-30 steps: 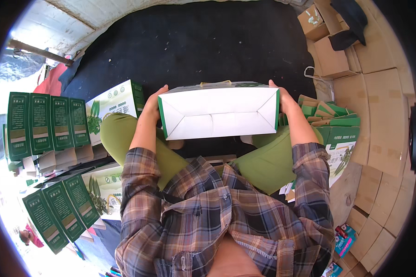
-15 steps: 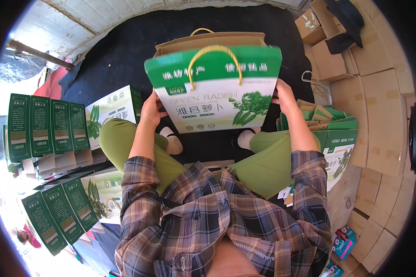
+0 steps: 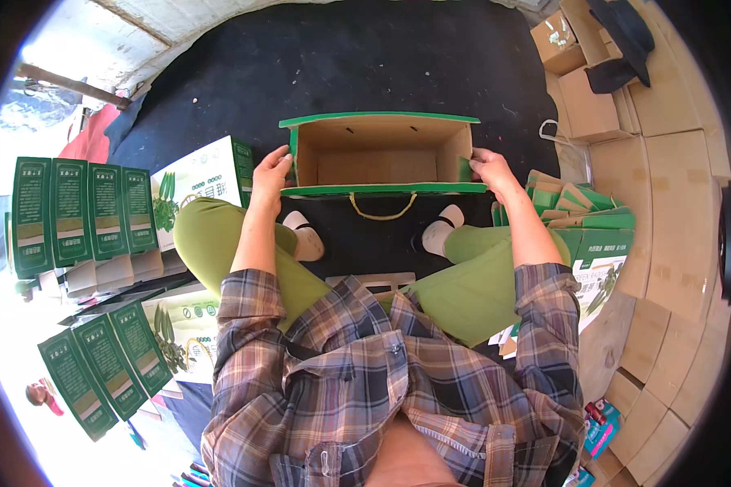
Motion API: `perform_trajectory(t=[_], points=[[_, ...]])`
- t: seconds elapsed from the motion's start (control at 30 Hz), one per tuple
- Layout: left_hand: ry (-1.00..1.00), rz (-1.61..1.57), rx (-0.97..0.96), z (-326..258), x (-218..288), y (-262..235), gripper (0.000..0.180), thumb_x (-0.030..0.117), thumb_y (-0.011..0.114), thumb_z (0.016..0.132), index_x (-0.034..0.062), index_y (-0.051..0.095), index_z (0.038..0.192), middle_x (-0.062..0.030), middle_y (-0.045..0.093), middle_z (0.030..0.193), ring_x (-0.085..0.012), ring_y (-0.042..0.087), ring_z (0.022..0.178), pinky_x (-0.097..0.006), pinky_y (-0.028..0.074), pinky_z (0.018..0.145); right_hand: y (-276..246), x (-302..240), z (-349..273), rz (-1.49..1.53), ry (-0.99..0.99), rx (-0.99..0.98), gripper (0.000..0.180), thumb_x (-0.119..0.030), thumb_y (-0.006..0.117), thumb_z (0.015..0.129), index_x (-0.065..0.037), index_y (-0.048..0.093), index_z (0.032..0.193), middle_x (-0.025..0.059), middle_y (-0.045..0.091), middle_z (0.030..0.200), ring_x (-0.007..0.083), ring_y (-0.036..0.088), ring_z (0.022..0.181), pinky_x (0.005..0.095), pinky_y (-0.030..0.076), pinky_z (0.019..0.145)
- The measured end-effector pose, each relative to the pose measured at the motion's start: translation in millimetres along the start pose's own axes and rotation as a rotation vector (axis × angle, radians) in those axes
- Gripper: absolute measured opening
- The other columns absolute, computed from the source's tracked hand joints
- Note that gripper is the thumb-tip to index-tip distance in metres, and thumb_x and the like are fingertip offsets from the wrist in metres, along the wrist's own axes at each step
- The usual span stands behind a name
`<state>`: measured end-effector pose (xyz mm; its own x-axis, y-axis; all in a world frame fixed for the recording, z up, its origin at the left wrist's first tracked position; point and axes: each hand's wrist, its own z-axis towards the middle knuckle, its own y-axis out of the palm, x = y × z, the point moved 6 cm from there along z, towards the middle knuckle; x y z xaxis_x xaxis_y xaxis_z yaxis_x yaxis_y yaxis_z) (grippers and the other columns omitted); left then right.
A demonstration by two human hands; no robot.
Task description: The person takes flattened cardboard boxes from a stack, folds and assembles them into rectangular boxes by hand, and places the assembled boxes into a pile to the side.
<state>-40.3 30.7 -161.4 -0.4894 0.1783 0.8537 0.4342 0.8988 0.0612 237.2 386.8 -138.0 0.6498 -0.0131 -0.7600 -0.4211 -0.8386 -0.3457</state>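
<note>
The green-edged, brown-lined rectangular cardboard box (image 3: 382, 158), its printed front showing a moment ago, now faces open side up beyond the pale-socked feet (image 3: 308, 242), its inside seemingly reachable; left hand (image 3: 270, 174) and right hand (image 3: 496, 173) clamp fingers on its ends

green-edged cardboard box (image 3: 374, 136), upright, top open, brown inside, yellow cord handle (image 3: 379, 218)

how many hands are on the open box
2: the left hand at the left end of the open box, and the right hand at its right end. No others show on it.
</note>
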Motion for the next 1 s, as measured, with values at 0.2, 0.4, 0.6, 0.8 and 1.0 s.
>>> perform_trajectory(t=[0.2, 0.4, 0.6, 0.8, 1.0], points=[[0.176, 0.247, -0.059, -20.0, 32.1, 8.0, 0.047, 0.012, 0.069, 0.083, 0.0046, 0.057, 0.128, -0.0024, 0.059, 0.098, -0.0098, 0.053, 0.077, -0.025, 0.045, 0.068, -2.3, -38.7, -18.4, 0.064, -0.137, 0.151, 0.038, -0.006, 0.060, 0.083, -0.003, 0.060, 0.121, 0.0091, 0.062, 0.105, 0.0165, 0.060, 0.092, 0.0309, 0.051, 0.072], [0.060, 0.279, -0.276, -24.3, 36.2, 17.9, 0.066, 0.019, 0.074, 0.079, 0.0037, 0.045, 0.137, -0.0159, 0.056, 0.124, -0.0180, 0.057, 0.097, -0.032, 0.045, 0.087, 9.6, -40.1, -19.5, 0.134, -0.126, -0.067, 0.043, -0.022, 0.060, 0.089, -0.005, 0.054, 0.128, 0.0122, 0.056, 0.126, 0.0215, 0.056, 0.110, 0.0356, 0.049, 0.085], [0.249, 0.580, -0.455, -47.8, 50.1, 18.8, 0.072, 0.028, 0.074, 0.079, 0.0036, 0.042, 0.139, -0.0193, 0.049, 0.136, -0.0300, 0.047, 0.126, -0.040, 0.036, 0.105, 16.2, -49.8, -26.5, 0.142, -0.070, -0.124, 0.060, -0.044, 0.058, 0.091, -0.003, 0.047, 0.135, 0.0137, 0.052, 0.132, 0.0247, 0.052, 0.120, 0.0394, 0.044, 0.093], [0.213, 0.552, -0.156, -29.4, 43.0, 25.1, 0.061, 0.025, 0.072, 0.081, 0.0033, 0.050, 0.133, -0.0188, 0.055, 0.129, -0.0232, 0.054, 0.116, -0.035, 0.043, 0.096, 13.3, -42.6, -16.4, 0.044, -0.155, -0.025, 0.055, -0.040, 0.061, 0.089, -0.001, 0.053, 0.127, 0.0138, 0.057, 0.125, 0.0242, 0.055, 0.115, 0.0357, 0.043, 0.094], [0.660, 0.916, 0.178, -35.0, 45.9, 41.7, 0.044, 0.019, 0.071, 0.078, 0.0092, 0.059, 0.119, -0.0143, 0.058, 0.107, -0.0329, 0.055, 0.101, -0.042, 0.049, 0.084, 36.0, -59.5, -47.4, -0.697, -0.468, 0.286, 0.066, -0.015, 0.075, 0.072, -0.011, 0.048, 0.132, 0.0149, 0.047, 0.133, 0.0354, 0.049, 0.117, 0.0418, 0.044, 0.098]])
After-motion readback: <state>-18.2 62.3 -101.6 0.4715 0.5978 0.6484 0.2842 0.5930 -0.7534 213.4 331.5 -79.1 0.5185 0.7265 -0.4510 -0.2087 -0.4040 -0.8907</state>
